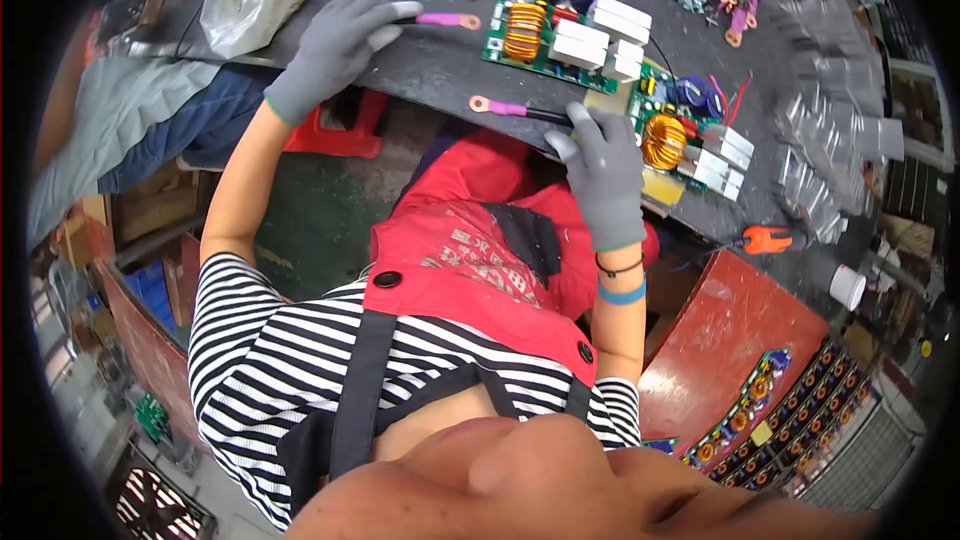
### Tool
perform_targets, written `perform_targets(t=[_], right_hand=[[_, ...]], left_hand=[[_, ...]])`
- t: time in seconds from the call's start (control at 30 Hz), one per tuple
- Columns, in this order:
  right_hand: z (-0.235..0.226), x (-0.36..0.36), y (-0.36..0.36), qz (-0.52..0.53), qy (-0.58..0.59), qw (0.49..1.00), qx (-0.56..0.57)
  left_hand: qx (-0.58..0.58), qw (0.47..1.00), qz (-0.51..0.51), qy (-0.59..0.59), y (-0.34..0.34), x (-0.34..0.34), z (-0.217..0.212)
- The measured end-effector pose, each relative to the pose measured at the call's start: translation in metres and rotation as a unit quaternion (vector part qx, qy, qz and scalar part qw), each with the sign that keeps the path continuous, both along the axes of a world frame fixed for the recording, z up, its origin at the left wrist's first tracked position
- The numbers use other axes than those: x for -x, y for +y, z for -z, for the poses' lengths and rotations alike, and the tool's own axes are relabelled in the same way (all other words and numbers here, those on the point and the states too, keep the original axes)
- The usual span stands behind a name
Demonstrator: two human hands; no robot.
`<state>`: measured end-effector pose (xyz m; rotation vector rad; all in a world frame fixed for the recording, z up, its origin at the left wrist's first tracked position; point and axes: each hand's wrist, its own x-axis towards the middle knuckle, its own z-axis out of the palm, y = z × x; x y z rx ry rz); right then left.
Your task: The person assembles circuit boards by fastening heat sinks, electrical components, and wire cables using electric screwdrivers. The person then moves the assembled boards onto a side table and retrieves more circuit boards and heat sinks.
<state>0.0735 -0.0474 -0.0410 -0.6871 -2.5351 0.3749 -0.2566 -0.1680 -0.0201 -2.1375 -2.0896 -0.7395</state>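
Pinching a ring-lug lead in each gloved hand, above the counter (430, 70).
The left hand's (333, 48) grip is closed on the left lead (440, 19), lug pointing right toward the far circuit board (555, 38); the right hand's (604, 165) grip is closed on the right lead (508, 109), lug pointing left, beside the near circuit board (688, 130). Whether the leads join is hidden. Both look light, with bendable black wire, stiff copper lugs and smooth, perhaps slippery purple sleeves; the wire just behind the sleeve seems the best hold. The boards look fragile, better taken by their edges.
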Motion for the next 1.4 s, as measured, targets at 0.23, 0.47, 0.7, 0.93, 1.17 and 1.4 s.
perform_targets(t=[0.23,0.47,0.7,0.93,1.17,1.4], right_hand=[[-0.054,-0.023,0.009,0.111,0.099,0.989,0.01],[-0.11,-0.02,0.052,0.165,0.29,0.942,0.019],[-0.164,0.002,0.1,0.226,0.309,0.923,0.03],[-0.18,0.043,0.162,0.101,0.399,0.895,0.172],[-0.179,0.05,0.225,0.011,0.435,0.79,0.433],[-0.18,0.062,0.168,-0.089,0.34,0.863,0.363]], left_hand=[[0.04,0.995,0.08,0.032,0.021,-0.004,0.016],[0.041,0.98,0.111,0.158,0.026,0.004,0.018],[0.053,0.985,0.115,0.12,0.02,0.007,0.027],[0.036,0.98,0.158,0.114,0.03,0.01,0.03],[-0.014,0.999,0.045,0.012,0.022,0.037,0.009],[-0.327,0.895,-0.211,-0.22,-0.032,0.101,-0.068]])
